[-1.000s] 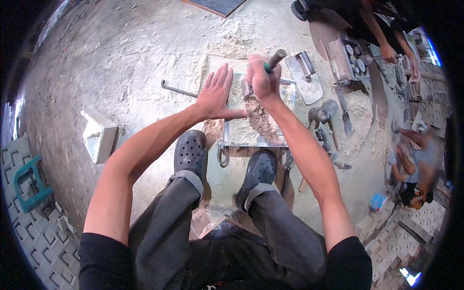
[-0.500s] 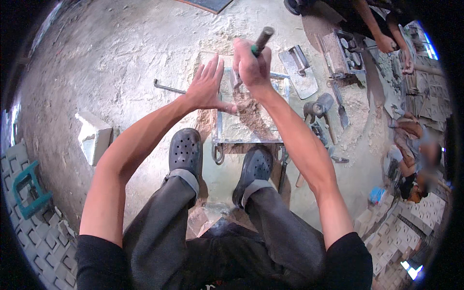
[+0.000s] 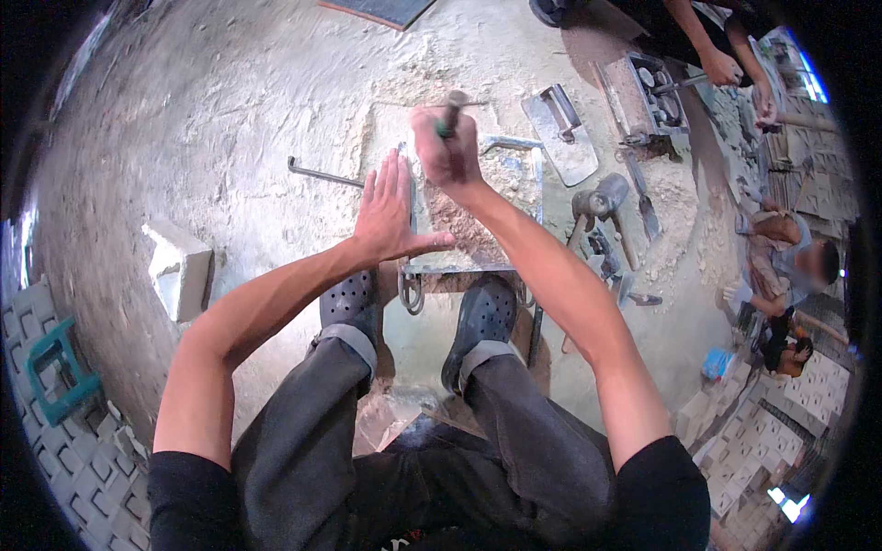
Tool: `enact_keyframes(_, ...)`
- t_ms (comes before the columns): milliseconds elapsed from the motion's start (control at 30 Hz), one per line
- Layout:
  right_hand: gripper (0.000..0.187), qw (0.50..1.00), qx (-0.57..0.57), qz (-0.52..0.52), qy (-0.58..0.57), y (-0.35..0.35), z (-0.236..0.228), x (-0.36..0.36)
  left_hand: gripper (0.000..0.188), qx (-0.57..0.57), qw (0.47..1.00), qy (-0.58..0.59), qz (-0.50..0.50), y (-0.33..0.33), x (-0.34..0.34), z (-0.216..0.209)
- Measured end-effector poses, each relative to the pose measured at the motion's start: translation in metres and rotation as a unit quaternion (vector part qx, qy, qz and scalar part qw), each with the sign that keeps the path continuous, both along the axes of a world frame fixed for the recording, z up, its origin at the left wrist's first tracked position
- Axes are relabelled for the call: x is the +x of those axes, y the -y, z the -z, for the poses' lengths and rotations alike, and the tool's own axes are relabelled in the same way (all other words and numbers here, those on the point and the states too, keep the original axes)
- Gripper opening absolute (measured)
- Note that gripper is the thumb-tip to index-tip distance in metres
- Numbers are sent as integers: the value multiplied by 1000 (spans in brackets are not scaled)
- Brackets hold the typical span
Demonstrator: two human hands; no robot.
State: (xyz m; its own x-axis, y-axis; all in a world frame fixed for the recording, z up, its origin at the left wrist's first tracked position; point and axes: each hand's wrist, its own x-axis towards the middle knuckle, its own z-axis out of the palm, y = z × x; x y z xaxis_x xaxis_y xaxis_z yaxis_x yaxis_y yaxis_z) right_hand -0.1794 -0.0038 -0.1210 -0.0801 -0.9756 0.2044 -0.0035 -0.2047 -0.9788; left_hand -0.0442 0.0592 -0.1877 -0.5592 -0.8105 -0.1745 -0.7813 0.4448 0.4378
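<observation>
My left hand [image 3: 387, 220] lies flat along the left side of a rectangular metal frame [image 3: 538, 207], fingers together and pointing away, thumb stretched inward. Brownish, crumbly powder [image 3: 464, 230] fills part of the frame. Over its far left corner, my right hand [image 3: 445, 151] is a fist around an upright tool with a dark handle [image 3: 454, 108] and a green band. Motion blurs this hand, and the tool's lower end is hidden beneath it. A metal loop [image 3: 411, 292] hangs from the frame's near edge, close to my shoes.
Right of the frame lie a plastering float [image 3: 562, 147], a mallet [image 3: 606, 195] and a narrow trowel [image 3: 645, 197]. Farther right, a co-worker's hand [image 3: 721, 67] is by an open box [image 3: 634, 101]. A bent metal rod [image 3: 322, 173] and white block [image 3: 176, 266] are at left.
My right hand has moved left and slightly nearer with the tool, which stands more upright. My left hand has slid nearer along the frame's side, its fingers closer together.
</observation>
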Motion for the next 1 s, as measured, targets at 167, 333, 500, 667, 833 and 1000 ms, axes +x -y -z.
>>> enact_keyframes(167, 41, 994, 99, 32, 37, 7, -35, 0, 151, 2, 1000, 2, -30, 4, 0, -4)
enact_keyframes(333, 41, 996, 86, 1, -26, 3, 0, 3, 151, 13, 999, -9, -38, 1, -2, -3)
enact_keyframes(500, 39, 989, 117, 66, 64, 13, -23, -23, 140, -29, 999, 28, -11, 2, -11, -2)
enact_keyframes(667, 41, 985, 109, 86, 100, -13, -21, -33, 140, -63, 997, 32, 33, 32, -14, -6)
enact_keyframes(833, 39, 994, 87, 67, 18, -10, -3, -20, 149, -28, 999, -2, -15, 44, -12, 2)
enact_keyframes(1000, 40, 985, 124, 36, 112, 1, -31, -15, 150, 17, 1000, 8, 1, 63, -6, 6)
